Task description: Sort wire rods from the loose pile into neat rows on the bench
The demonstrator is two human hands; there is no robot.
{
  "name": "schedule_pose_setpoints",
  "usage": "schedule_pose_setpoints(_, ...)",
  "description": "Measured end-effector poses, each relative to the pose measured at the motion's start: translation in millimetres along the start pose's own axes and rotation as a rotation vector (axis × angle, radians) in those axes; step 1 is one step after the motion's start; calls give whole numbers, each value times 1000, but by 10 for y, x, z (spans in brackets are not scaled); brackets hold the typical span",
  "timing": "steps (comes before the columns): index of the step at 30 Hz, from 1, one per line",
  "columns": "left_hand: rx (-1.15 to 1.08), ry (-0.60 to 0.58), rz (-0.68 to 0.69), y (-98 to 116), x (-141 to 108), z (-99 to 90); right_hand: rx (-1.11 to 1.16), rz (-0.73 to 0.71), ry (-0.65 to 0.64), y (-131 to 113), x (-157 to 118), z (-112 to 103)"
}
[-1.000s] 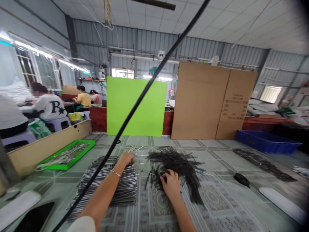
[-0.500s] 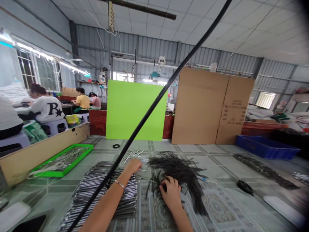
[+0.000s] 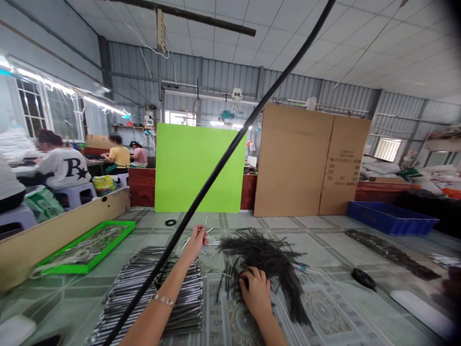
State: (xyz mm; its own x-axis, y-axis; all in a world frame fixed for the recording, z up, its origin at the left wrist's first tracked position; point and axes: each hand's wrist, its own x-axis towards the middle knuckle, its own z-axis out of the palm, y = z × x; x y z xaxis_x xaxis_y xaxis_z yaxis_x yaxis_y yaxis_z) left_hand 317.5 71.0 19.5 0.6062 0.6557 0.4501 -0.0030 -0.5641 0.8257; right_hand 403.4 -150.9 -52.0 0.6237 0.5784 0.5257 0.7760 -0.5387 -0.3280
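My left hand [image 3: 197, 239] is closed in a pinch at the far side of the work surface, with a thin silvery rod showing upright at its fingertips. Loose pale rods [image 3: 186, 240] lie around it. My right hand [image 3: 256, 290] rests with fingers curled and closed over something dark, mostly hidden under the palm. Beside and beyond it spreads a heap of thin black strips [image 3: 264, 250], with a few separate strips [image 3: 226, 278] left of the fingers. Rows of metallic and dark rods [image 3: 183, 307] lie stacked under and left of my left forearm.
A green tray [image 3: 86, 267] of silvery pieces stands at left, a blue bin [image 3: 392, 221] at right. Black tape rolls [image 3: 363, 278] and a black bundle [image 3: 392, 254] lie rightward. A black cable [image 3: 216, 173] crosses the view diagonally. Several people [image 3: 66, 161] sit at far left.
My left hand has risen slightly and moved left, its fingers now pinched upward with a rod showing. My right hand stays nearly in place. The view has shifted a little.
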Motion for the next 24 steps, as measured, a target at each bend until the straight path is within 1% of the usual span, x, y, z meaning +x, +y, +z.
schedule_pose_setpoints(2, -163, -1, -50, 35, -177, 8, 21, 2, 2, 12, 3, 2)
schedule_pose_setpoints(4, -419, -49, -139, 45, -376, 7, 64, 15, 15, 30, 12, 19)
schedule_pose_setpoints(5, -478, -83, -170, 42, -468, 3, 92, 35, 34, 42, 20, 30)
schedule_pose_setpoints(6, -489, -110, -191, 36, -548, -3, 123, 62, 63, 55, 31, 40)
schedule_pose_setpoints(8, -377, -137, -165, 25, -669, -25, 199, 111, 130, 87, 61, 46)
schedule_pose_setpoints(9, -282, -138, -117, 24, -711, -39, 246, 122, 161, 104, 77, 39)
schedule_pose_setpoints(11, -66, -146, 23, 33, -766, -76, 359, 122, 210, 133, 105, 6)
schedule_pose_setpoints(13, 112, -178, 151, 51, -799, -115, 459, 125, 256, 144, 117, -37)
schedule_pose_setpoints(16, 255, -230, 228, 82, -826, -167, 510, 127, 313, 113, 104, -83)
schedule_pose_setpoints(18, 316, -242, 250, 107, -838, -190, 502, 71, 287, 68, 79, -98)
schedule_pose_setpoints(21, 399, -278, 302, 158, -858, -205, 465, -65, 190, -8, 37, -121)
schedule_pose_setpoints(24, 480, -317, 366, 205, -883, -191, 404, -166, 114, -72, 5, -166)
